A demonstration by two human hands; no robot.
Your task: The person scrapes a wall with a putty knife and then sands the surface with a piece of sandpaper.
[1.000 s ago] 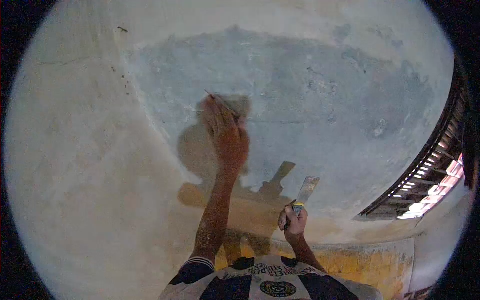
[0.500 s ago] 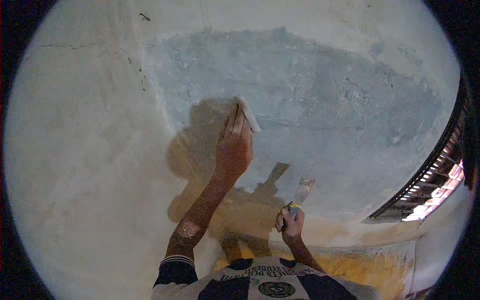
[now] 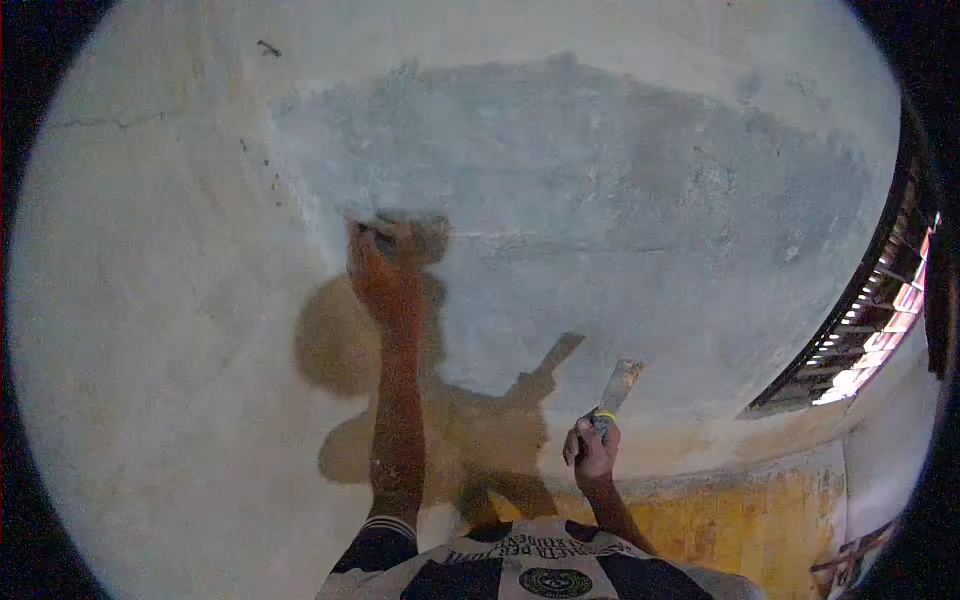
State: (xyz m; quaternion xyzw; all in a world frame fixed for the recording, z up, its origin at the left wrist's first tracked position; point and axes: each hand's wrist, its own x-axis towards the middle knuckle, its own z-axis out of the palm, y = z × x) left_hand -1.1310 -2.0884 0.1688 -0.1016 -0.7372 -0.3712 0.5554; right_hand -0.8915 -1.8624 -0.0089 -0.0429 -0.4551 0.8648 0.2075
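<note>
My left hand [image 3: 388, 275], somewhat blurred, is raised against the left part of a grey-blue patch [image 3: 540, 160] on the wall. Its fingers are closed on a flat pale piece, largely hidden by the hand and the shadow; its exact kind I cannot tell. Lower and to the right, my right hand [image 3: 597, 450] grips a putty knife [image 3: 621, 385] by the handle. The knife's broad, stained blade points up and slightly right, with a yellow band where it meets the handle.
Off-white plaster [image 3: 150, 330] surrounds the patch, with a small nail-like piece [image 3: 268, 47] and a thin crack at upper left. Below runs a worn yellow band [image 3: 740, 520]. A slatted opening [image 3: 860, 330] lets in light at right. Shadows of my head and arms fall on the wall.
My left hand has moved left and slightly down across the patch, its forearm now more upright. The right hand with the putty knife has shifted only a little rightward in view.
</note>
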